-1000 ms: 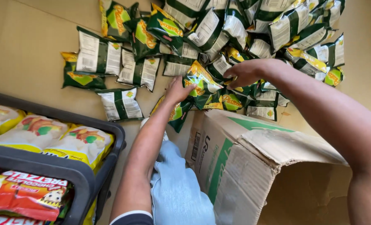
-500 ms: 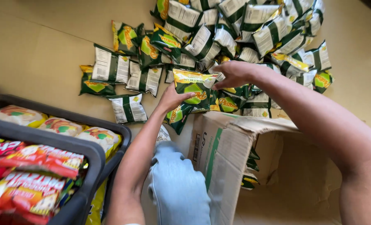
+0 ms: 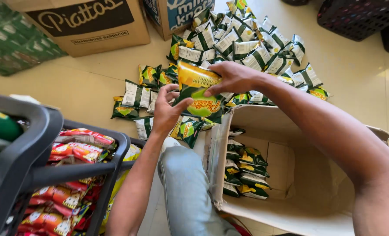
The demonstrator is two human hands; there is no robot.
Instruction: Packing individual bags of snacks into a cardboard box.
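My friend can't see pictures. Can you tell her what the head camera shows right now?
Two hands, left and right, hold one green and yellow snack packet above an open cardboard box with a few packets stacked inside. Many more packets lie scattered on the floor beyond, and a dark basket of red packets sits at the left.

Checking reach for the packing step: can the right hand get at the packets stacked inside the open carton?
Probably yes: the right hand holds a snack packet just above the carton, whose top is open over the stacked packets.
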